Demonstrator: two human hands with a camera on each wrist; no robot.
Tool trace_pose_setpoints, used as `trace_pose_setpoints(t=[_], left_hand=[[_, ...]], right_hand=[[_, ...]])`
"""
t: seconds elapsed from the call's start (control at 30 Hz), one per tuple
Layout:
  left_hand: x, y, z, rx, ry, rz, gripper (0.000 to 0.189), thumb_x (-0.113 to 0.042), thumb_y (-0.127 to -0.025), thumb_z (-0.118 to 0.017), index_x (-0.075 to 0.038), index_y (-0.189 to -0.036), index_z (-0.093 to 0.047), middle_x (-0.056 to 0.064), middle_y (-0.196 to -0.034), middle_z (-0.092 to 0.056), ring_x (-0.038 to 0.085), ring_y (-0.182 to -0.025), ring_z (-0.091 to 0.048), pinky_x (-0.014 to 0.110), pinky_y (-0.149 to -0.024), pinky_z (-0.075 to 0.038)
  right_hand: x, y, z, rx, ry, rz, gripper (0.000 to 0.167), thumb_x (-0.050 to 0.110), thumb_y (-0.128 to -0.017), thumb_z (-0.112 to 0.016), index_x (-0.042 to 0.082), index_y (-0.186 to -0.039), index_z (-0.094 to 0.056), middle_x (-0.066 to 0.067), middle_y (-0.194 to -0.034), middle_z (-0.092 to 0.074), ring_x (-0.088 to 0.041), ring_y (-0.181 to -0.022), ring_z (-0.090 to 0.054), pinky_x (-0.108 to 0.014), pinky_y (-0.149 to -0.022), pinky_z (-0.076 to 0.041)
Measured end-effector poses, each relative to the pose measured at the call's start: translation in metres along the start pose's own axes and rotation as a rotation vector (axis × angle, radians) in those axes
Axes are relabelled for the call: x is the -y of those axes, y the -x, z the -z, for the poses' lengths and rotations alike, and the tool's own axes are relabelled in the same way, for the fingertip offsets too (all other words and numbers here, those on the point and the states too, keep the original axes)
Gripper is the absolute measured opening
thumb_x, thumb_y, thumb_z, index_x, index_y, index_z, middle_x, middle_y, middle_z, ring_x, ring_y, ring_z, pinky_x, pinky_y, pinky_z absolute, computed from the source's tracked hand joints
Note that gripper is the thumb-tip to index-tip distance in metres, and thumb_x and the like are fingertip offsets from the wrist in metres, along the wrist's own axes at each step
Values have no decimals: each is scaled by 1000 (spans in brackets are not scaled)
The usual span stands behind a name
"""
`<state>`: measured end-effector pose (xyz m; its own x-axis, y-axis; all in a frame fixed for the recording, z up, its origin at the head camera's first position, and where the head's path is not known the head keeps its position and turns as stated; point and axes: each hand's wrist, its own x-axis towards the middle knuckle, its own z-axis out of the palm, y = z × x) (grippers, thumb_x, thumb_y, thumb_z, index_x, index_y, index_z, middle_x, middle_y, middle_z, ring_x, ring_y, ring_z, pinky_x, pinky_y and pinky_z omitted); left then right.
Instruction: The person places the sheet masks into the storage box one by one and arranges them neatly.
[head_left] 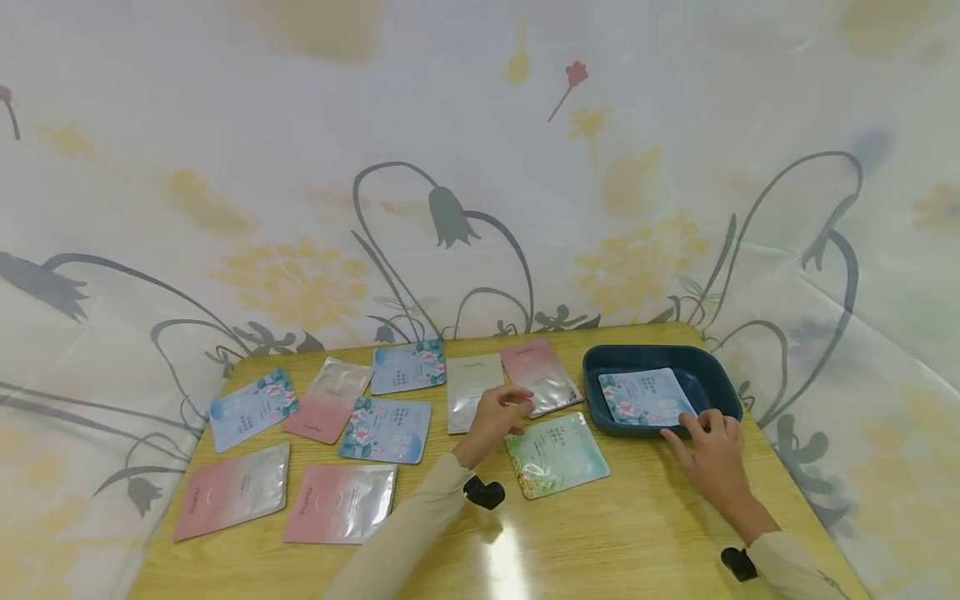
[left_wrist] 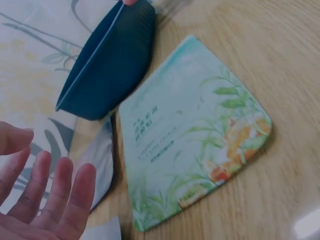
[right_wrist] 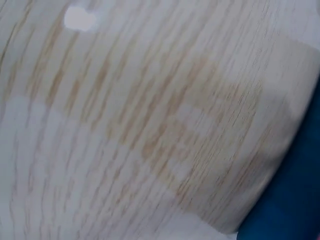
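Note:
My left hand (head_left: 497,423) hovers over the table, fingers loosely bent and holding nothing. Just right of it lies a green sheet mask packet (head_left: 558,454) with a leaf print; the left wrist view shows this packet (left_wrist: 195,135) close beside the fingers (left_wrist: 62,190). A silver packet (head_left: 471,383) and a pink-and-silver packet (head_left: 540,371) lie behind that hand. At the right, my right hand (head_left: 716,462) grips the near rim of a dark blue basin (head_left: 622,354), thumb outside and fingers over the edge. Inside the basin, a blue floral packet (head_left: 645,396) lies beside those fingertips.
Several more packets lie at the left of the wooden table (head_left: 600,542), among them a blue floral one (head_left: 386,429) and a pink one (head_left: 232,492). A flower-print curtain (head_left: 480,275) hangs behind the table. The right wrist view shows mostly tabletop (right_wrist: 150,110) and the basin's wall (right_wrist: 290,190).

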<state>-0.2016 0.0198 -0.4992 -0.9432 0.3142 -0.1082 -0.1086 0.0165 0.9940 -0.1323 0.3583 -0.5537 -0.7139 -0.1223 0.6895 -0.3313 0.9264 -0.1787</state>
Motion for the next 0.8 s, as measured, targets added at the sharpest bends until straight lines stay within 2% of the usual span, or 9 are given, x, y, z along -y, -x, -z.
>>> trace_pose_setpoints(t=[0.1, 0.17, 0.23, 0.37, 0.43, 0.57, 0.7, 0.8], left_hand=[[8, 4, 6, -13, -40, 23, 26, -7, -90, -63, 5, -112, -63, 14, -99, -62, 43, -88, -61, 56, -72, -53], [11, 7, 10, -17, -72, 20, 26, -7, -90, -63, 6, -112, -62, 13, -98, -62, 46, -87, -60, 55, -71, -53], [8, 14, 13, -22, -88, 31, 25, -6, -89, -63, 6, -111, -63, 14, -98, -62, 45, -84, -60, 54, -71, -53], [-4, 28, 15, -43, -124, 27, 22, -2, -87, -62, 7, -107, -64, 21, -98, -62, 30, -76, -63, 51, -69, -54], [-7, 32, 15, -58, -143, 22, 21, -1, -86, -63, 8, -105, -65, 25, -99, -61, 28, -74, -63, 52, -68, -54], [8, 30, 16, -95, -187, 19, 22, 0, -84, -66, 7, -105, -65, 23, -96, -63, 23, -72, -61, 46, -62, -54], [28, 26, 17, -143, -226, 12, 23, 2, -81, -68, 8, -103, -65, 17, -91, -63, 15, -69, -58, 28, -55, -50], [37, 27, 16, -186, -252, -13, 24, 5, -77, -69, 9, -101, -65, 18, -89, -63, 15, -71, -58, 24, -59, -49]], right_hand=[[-1, 1, -1, -26, 2, 21, 65, 63, -94, -34, 2, -86, -56, -17, -79, -38, -37, -71, -36, -52, -65, -28], [-1, 1, -1, -49, -2, 32, 65, 62, -94, -36, 1, -84, -57, -17, -78, -40, -37, -71, -37, -52, -66, -28], [-1, 1, 0, -66, -5, 37, 65, 61, -94, -37, 1, -83, -58, -17, -78, -41, -36, -70, -37, -52, -65, -28], [0, 1, 2, -76, -29, 26, 65, 61, -94, -39, 0, -83, -59, -18, -78, -43, -37, -71, -38, -51, -65, -28], [0, 1, 3, -68, -38, 11, 65, 61, -93, -39, 0, -83, -59, -19, -79, -44, -38, -72, -38, -51, -64, -28], [1, 2, 4, -63, -53, -20, 65, 62, -93, -39, 0, -83, -58, -19, -80, -45, -40, -75, -39, -52, -65, -29], [1, 3, 3, -66, -68, -33, 65, 62, -92, -40, 0, -83, -58, -19, -81, -46, -41, -76, -39, -52, -64, -28], [1, 3, 1, -67, -82, -34, 65, 61, -92, -41, -1, -84, -58, -20, -81, -47, -41, -76, -38, -51, -64, -28]])
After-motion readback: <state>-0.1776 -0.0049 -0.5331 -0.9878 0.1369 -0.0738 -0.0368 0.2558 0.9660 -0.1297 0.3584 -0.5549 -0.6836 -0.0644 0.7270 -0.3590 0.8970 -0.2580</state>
